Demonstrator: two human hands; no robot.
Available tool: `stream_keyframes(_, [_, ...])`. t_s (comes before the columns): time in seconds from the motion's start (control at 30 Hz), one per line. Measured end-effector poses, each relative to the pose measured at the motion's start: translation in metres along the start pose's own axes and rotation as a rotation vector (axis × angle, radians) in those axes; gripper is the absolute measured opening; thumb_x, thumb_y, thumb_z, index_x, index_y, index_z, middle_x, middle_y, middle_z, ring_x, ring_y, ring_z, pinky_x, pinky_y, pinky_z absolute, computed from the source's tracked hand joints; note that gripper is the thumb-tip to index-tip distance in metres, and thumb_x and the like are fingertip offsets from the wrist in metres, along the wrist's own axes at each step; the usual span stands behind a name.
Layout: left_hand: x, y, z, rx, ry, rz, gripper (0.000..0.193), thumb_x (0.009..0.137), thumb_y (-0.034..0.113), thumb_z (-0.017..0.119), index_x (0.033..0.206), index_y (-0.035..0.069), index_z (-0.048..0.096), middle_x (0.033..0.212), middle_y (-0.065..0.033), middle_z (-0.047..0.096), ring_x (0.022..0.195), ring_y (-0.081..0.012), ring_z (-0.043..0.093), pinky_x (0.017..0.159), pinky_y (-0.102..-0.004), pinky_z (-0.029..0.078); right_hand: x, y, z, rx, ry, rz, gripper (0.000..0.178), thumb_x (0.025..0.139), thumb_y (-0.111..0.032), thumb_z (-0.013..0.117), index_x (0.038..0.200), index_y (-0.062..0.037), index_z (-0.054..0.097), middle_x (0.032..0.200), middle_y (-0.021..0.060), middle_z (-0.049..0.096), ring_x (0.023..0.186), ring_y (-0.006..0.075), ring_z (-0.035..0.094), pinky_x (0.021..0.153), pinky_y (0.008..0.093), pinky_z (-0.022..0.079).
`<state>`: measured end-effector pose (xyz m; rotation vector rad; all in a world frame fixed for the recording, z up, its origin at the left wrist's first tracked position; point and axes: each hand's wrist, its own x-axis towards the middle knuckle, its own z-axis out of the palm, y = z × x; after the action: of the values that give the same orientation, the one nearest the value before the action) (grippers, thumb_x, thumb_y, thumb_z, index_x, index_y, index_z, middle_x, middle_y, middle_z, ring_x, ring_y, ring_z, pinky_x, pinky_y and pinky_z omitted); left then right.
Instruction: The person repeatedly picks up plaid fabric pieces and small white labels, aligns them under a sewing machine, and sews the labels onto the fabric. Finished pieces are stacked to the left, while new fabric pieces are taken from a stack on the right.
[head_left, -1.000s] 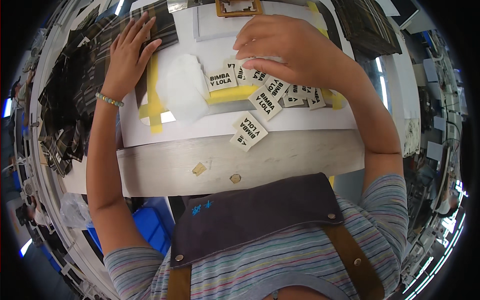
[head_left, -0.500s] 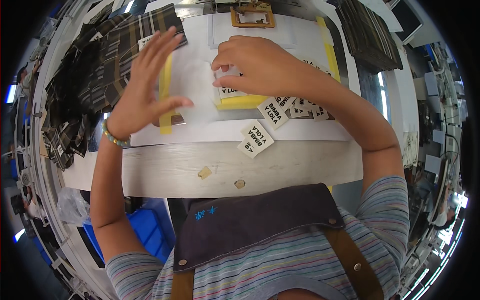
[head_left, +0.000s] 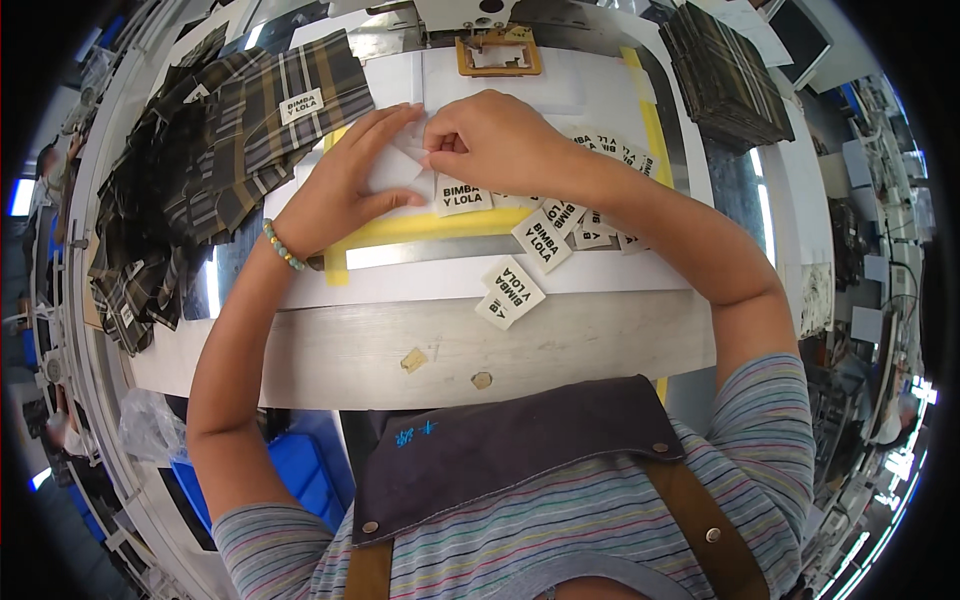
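Note:
My left hand lies with fingers stretched and thumb apart over a white sheet on the work surface. Close beside it, my right hand pinches a white piece of paper between thumb and bent fingers; its fingertips partly hide the hold. Just below the right hand sits a cream label with dark lettering. More such labels are scattered loosely under and beside my right forearm, and a couple of overlapping labels lie nearer me.
At left is a heap of dark plaid fabric pieces, the top one bearing a label. A stack of plaid pieces stands at far right. Ahead is a machine head with a brown frame. Yellow tape borders the white surface.
My left hand has come down and right, from in front of the plaid fabric to beside my right hand. My right hand has shifted slightly and now pinches the white paper.

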<state>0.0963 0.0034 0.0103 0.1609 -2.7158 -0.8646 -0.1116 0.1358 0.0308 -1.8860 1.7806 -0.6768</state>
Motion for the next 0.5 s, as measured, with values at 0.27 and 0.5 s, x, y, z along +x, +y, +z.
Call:
stream_keyframes(0.27, [-0.002,0.000,0.001,0.091,-0.032,0.061,0.069,0.088,0.024,0.086,0.147,0.002,0.058,0.157,-0.0138,0.056,0.149,-0.0372,0.048,0.122,-0.0473,0.042,0.001,0.017,-0.015,0.072,-0.005,-0.027,0.023,0.096,-0.027,0.076,0.094,-0.0032,0.077,0.076,0.0066,0.072,0.071,0.0168,0.066,0.069,0.0333,0.051])
stream_keyframes(0.5, [0.001,0.010,-0.003,0.221,0.078,0.102,0.051,0.100,0.025,0.071,0.145,0.005,0.061,0.155,-0.0103,0.060,0.151,-0.0367,0.045,0.124,-0.0502,0.036,-0.029,0.064,-0.084,-0.159,0.010,0.262,0.027,0.094,-0.029,0.078,0.091,-0.0022,0.078,0.075,0.0064,0.071,0.070,0.0143,0.063,0.069,0.0308,0.049])
